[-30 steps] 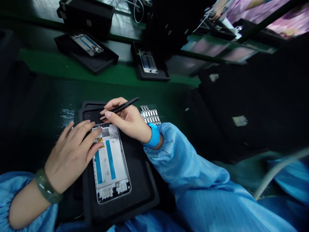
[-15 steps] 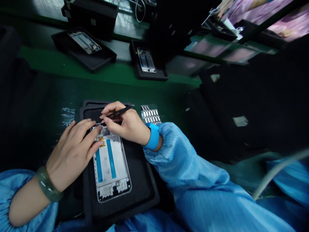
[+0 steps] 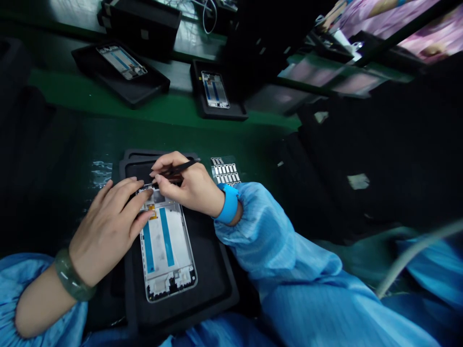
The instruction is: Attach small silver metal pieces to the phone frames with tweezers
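Observation:
A silver phone frame (image 3: pixel 159 246) with two blue strips lies on a black tray (image 3: pixel 213 289) in front of me. My left hand (image 3: pixel 108 226) rests over its upper left part with the fingers stretched out; thumb and index fingertips touch the frame near an orange flex cable (image 3: pixel 152 210). Pinched in my right hand (image 3: pixel 188 185) are black tweezers (image 3: pixel 183 166), held at the frame's top edge. Their tips are hidden behind my fingers, so I cannot tell what they touch.
Beyond the green mat, two black trays (image 3: pixel 154 86) (image 3: pixel 206 112) each carry a phone frame. A sheet of small silver stickers (image 3: pixel 226 171) lies right of my right hand. Dark stacks (image 3: pixel 361 159) stand at right. A person in a pink sleeve (image 3: pixel 394 19) is across the bench.
The two far trays with phone frames have shifted slightly left, and the dark stack behind them slightly right. My hands, the tweezers and the near phone frame have hardly moved.

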### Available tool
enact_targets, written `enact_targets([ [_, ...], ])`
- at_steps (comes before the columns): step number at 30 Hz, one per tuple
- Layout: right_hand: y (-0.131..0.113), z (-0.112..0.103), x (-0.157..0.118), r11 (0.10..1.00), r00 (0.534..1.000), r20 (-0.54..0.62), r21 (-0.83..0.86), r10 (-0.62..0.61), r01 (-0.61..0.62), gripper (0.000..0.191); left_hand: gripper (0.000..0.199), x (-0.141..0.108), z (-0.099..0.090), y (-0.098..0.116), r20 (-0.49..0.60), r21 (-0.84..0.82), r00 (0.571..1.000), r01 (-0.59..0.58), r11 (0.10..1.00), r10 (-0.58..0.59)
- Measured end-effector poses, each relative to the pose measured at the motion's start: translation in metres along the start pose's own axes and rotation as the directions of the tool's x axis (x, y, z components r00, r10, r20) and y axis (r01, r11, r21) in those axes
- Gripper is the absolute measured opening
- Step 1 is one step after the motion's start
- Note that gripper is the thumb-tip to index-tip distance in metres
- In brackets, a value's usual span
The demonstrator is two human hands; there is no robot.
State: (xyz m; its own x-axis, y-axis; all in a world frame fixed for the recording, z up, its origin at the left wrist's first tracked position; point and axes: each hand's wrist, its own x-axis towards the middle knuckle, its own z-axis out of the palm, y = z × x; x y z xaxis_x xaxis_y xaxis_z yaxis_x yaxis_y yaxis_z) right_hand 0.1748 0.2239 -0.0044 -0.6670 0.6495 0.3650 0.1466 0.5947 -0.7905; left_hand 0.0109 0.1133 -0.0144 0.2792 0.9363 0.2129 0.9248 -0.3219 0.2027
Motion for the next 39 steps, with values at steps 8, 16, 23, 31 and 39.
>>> enact_targets([
  [8, -0.001, -0.003, 0.004, 0.999, 0.998, 0.049, 0.031, 0.033, -0.035, 0.012, 0.033, 0.000, 0.000, 0.000, -0.003, -0.006, 1.000, -0.007, 1.000, 0.007],
  [16, 0.000, -0.004, 0.009, 0.999, 0.996, 0.085, 0.027, 0.016, -0.018, 0.014, 0.035, -0.001, -0.001, -0.002, -0.001, -0.037, 1.000, -0.017, 0.999, 0.017],
  [23, 0.000, 0.002, 0.006, 0.996, 0.997, 0.068, -0.083, -0.024, 0.030, 0.013, 0.041, -0.003, -0.003, -0.005, 0.042, -0.094, 0.999, -0.019, 0.995, 0.023],
  [31, -0.001, -0.002, 0.012, 0.999, 0.992, 0.126, -0.046, 0.005, 0.000, 0.014, 0.042, -0.002, -0.003, -0.004, 0.049, -0.095, 0.999, -0.006, 0.995, 0.010],
  [39, -0.001, -0.007, 0.020, 1.000, 0.981, 0.194, -0.031, 0.011, -0.005, 0.016, 0.042, -0.003, -0.002, -0.002, 0.040, -0.062, 0.999, -0.006, 0.998, 0.008],
])
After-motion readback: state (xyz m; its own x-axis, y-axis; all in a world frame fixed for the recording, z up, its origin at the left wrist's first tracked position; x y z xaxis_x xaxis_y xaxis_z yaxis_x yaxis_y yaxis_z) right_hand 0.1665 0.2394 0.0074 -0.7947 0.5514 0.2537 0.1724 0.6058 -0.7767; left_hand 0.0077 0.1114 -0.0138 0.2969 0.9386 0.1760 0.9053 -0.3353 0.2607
